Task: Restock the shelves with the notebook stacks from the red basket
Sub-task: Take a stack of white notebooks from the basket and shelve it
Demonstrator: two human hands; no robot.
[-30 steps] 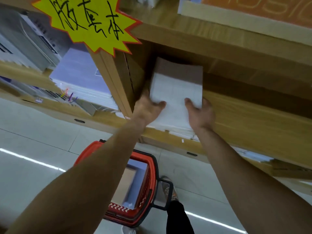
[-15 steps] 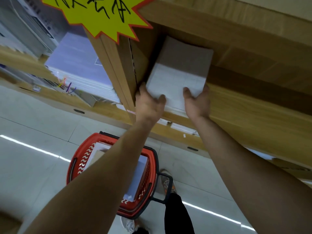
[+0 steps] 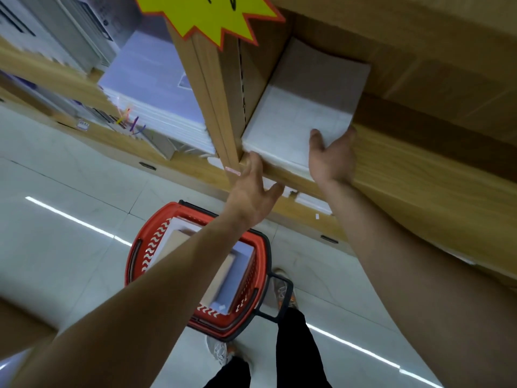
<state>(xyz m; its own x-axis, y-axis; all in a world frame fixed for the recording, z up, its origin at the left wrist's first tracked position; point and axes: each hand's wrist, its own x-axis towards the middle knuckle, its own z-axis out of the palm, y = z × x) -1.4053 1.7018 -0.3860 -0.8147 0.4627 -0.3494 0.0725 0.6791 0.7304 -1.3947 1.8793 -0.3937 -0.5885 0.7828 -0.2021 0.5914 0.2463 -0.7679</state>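
A white notebook stack (image 3: 296,119) lies on the wooden shelf (image 3: 405,169), pushed against the upright divider (image 3: 218,107). My right hand (image 3: 331,158) rests on the stack's near right corner, thumb on top and fingers along its right side. My left hand (image 3: 253,189) hangs open just below the shelf's front edge, off the stack, fingers spread. On the floor beneath my arms stands the red basket (image 3: 140,247), holding more notebook stacks (image 3: 223,281), partly hidden by my left forearm.
Purple-white notebook stacks (image 3: 156,91) fill the bay left of the divider. A yellow starburst price sign (image 3: 207,15) hangs on the divider top. My legs and shoes (image 3: 223,351) stand beside the basket on the pale tiled floor (image 3: 56,191).
The stack has slid deeper onto the shelf. My left hand let go of it and dropped below the shelf edge; my right hand stays on its corner.
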